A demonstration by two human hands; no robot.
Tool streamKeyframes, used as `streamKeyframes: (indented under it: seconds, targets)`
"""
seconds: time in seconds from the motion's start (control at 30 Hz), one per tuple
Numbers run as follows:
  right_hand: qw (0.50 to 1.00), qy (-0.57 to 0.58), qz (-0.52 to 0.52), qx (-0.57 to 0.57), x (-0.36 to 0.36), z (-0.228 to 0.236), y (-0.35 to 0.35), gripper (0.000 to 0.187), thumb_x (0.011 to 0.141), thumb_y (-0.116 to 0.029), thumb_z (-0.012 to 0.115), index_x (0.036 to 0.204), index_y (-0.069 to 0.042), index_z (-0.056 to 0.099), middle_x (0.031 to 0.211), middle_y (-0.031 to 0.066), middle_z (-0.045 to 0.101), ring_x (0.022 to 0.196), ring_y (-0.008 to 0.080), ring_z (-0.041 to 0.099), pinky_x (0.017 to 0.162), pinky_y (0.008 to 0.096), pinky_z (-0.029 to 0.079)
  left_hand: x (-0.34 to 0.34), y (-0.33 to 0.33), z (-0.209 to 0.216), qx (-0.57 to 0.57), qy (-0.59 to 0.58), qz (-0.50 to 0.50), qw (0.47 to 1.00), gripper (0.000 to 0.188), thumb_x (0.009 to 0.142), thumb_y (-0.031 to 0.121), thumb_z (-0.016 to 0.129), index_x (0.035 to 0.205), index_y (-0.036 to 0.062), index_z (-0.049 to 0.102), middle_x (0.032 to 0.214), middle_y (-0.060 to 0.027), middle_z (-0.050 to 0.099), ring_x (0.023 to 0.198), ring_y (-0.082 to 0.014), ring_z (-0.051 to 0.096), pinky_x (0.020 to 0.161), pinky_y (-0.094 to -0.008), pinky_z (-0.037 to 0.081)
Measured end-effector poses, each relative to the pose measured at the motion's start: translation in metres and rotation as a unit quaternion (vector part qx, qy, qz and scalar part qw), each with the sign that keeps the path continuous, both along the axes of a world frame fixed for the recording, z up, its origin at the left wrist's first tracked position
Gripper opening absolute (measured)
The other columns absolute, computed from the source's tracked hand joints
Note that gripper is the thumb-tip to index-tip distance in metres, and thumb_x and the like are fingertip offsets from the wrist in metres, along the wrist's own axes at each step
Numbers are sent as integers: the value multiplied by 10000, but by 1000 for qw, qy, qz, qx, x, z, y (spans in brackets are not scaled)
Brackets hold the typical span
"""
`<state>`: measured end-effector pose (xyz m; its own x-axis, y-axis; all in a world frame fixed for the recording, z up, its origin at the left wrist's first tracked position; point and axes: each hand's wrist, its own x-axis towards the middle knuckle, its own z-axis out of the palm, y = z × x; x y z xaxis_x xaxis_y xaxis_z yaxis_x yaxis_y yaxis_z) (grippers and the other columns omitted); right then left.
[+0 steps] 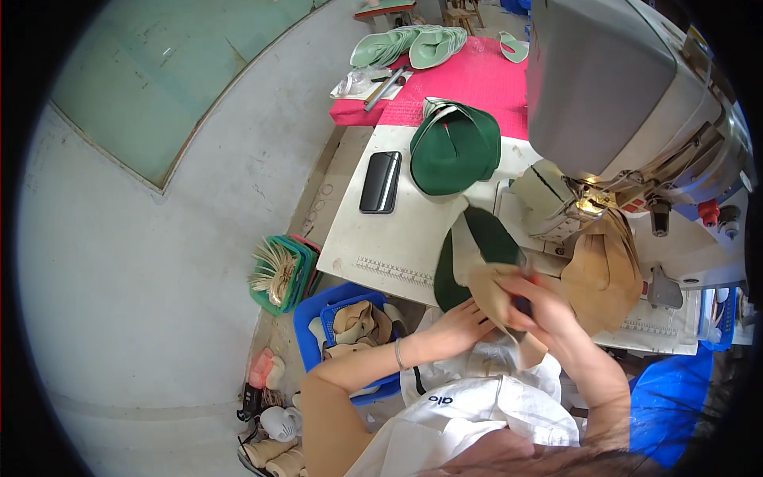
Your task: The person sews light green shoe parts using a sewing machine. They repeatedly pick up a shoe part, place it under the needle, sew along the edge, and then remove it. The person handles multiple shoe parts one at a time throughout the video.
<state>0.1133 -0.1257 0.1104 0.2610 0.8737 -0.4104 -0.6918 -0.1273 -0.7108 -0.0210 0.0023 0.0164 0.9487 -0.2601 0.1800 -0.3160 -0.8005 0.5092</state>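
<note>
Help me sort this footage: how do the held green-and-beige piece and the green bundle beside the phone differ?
The green-and-beige piece shows a wide pale band; the green bundle is mostly dark green. The green-and-beige piece is held; the green bundle lies on the white table. Both have dark green surfaces.

Single head view: wide fisheye, looking down; hands [462, 327] close below, worktable [397, 238] beyond.

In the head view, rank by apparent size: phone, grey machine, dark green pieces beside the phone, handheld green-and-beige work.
1. Grey machine
2. Dark green pieces and green-and-beige work: unsure, the latter partly hidden
3. Phone
</note>
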Motion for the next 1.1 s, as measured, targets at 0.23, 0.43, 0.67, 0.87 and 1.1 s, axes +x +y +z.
streamKeyframes:
  seconds: [0.23,0.43,0.67,0.87,1.1]
  targets:
    - [994,-38,-103,-8,37,-104,121,238,895,-190,532,717,-31,521,534,-7,445,386,68,301,367,250,180,-28,-15,-14,136,31,23,990,811,677,295,696,1315,-54,336,1402,-197,305,1319,-311,276,1107,-405,208]
    - [995,-43,12,92,37,-106,124,145,895,-143,540,918,-6,581,589,-25,479,432,33,298,398,199,211,-45,-12,-2,3,4,10,1000,671,732,256,707,1265,-30,416,1348,-176,391,1266,-293,366,1061,-391,286]
    - [648,-741,-169,41,59,-79,51,318,822,-162,596,1110,-27,579,1074,120,620,738,272,608,615,353,470,-40,25,60,-355,190,73,913,208,835,199,641,955,30,662,992,-81,658,919,-180,623,804,-300,490]
    - [634,-763,-5,-124,67,-78,79,338,739,-198,641,1037,-44,602,985,118,621,855,334,601,744,406,487,48,37,13,-603,-14,321,731,473,932,263,504,1259,-66,409,1290,-144,464,1148,-175,461,994,-284,352]
    - [636,-759,-143,-3,40,-51,73,363,723,-133,607,1079,-70,584,919,105,617,775,307,615,630,394,495,60,44,40,-953,-43,156,256,421,852,280,639,1032,-58,464,1163,-132,465,1185,-225,401,1034,-323,349]
